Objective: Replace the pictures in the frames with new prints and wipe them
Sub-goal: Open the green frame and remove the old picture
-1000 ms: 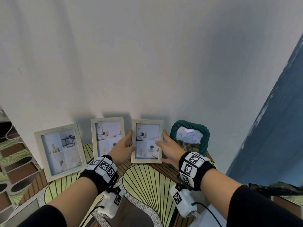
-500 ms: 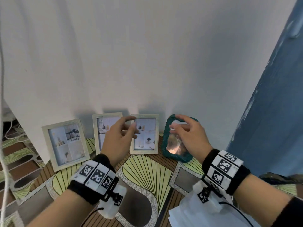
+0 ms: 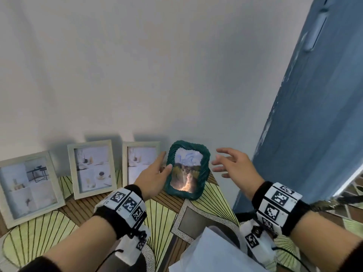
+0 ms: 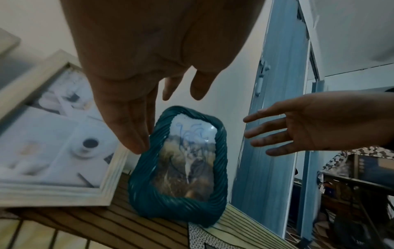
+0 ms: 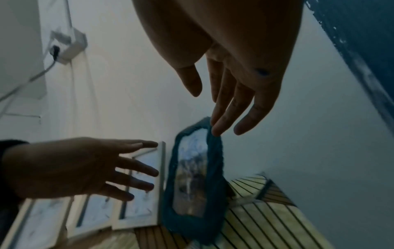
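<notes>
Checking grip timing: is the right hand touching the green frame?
Apart. The head view shows bare wall between the right hand and the green frame.

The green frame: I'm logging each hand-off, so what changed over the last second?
Both hands let go of the third pale frame and moved right to the green frame. The left hand now touches its left edge; the right hand hovers open beside it, after briefly touching its top. All four frames stayed leaning on the wall.

Head cam high – wrist cams close
</notes>
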A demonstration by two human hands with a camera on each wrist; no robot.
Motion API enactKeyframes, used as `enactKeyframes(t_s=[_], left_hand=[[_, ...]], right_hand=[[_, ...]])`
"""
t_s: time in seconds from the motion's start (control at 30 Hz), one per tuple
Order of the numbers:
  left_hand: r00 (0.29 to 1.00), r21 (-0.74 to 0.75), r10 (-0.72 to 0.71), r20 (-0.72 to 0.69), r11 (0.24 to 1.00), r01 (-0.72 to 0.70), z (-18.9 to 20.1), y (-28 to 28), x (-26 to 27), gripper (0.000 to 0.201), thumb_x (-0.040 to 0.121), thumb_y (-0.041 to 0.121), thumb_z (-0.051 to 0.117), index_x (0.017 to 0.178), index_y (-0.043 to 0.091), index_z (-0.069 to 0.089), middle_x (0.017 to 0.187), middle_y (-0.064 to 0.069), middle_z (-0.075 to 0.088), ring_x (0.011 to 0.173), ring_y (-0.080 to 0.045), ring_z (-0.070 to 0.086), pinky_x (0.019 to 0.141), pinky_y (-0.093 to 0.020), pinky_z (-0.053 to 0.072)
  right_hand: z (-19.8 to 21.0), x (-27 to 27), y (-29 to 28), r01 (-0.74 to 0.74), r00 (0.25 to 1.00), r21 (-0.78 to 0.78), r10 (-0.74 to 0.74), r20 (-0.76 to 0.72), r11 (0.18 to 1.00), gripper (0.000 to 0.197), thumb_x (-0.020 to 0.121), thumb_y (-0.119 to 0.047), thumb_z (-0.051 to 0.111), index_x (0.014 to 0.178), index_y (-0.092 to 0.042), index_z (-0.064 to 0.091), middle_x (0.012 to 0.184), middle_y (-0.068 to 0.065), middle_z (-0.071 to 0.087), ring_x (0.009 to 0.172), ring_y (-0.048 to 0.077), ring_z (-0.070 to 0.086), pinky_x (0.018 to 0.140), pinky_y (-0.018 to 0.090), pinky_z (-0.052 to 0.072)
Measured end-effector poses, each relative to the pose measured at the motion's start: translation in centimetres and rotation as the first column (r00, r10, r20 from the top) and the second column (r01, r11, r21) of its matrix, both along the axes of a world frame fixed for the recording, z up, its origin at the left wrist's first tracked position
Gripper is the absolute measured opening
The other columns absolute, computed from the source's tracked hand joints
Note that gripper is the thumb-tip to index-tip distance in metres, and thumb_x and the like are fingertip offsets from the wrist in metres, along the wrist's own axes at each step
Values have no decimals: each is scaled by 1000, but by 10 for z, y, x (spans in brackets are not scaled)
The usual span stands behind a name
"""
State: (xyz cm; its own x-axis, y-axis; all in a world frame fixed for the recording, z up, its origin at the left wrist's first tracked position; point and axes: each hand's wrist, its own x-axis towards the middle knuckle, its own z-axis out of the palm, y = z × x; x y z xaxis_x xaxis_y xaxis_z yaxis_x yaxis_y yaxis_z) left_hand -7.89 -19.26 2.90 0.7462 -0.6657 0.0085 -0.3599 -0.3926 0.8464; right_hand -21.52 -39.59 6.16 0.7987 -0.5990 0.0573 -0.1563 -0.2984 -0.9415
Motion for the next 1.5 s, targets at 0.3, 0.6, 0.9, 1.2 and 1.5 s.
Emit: enactKeyframes(t_s=[0.3,0.6,0.9,1.2,1.5], left_hand=[[998,100,-5,-70,995,12,-37,-41,11,66,105,36,38,156,29,-3,145,-5,50,122,-25,56,110,-36,40],[986,-45,18,-163,999,-26,-55,-44,19,57,102,12,45,151,35,24,143,-1,52,131,-26,49,112,-48,38],[907,-124,133,-401,972,-198,-29,-29,16,45,104,26,43,146,41,37,135,3,58,119,-15,54,75,-28,48],[977,-414,114,-178,893,-179,70,12,-8,39,103,26,47,138,42,50,106,18,73,109,-7,64,76,-28,52],[981,-575,168,93,814,-85,101,122,-80,42,96,32,54,132,54,51,125,18,66,118,-4,60,86,-34,48]], right_hand=[[-51,20,-24,-230,922,22,225,-315,973,64,99,-43,50,152,-43,14,127,10,61,109,29,64,92,51,54],[-57,23,-8,-329,910,223,371,-186,918,47,102,-25,50,115,-68,38,139,29,45,127,48,44,107,61,34],[-55,21,-19,-317,942,215,334,-47,924,48,101,-8,46,130,-47,45,61,-9,61,50,2,50,47,18,40],[41,3,16,-241,957,-78,250,147,967,59,102,-24,49,123,-76,30,96,-21,74,91,-8,67,73,11,45],[72,-31,101,-306,849,-82,311,428,948,58,102,-19,51,151,-41,27,103,-15,75,99,-1,68,76,8,51]])
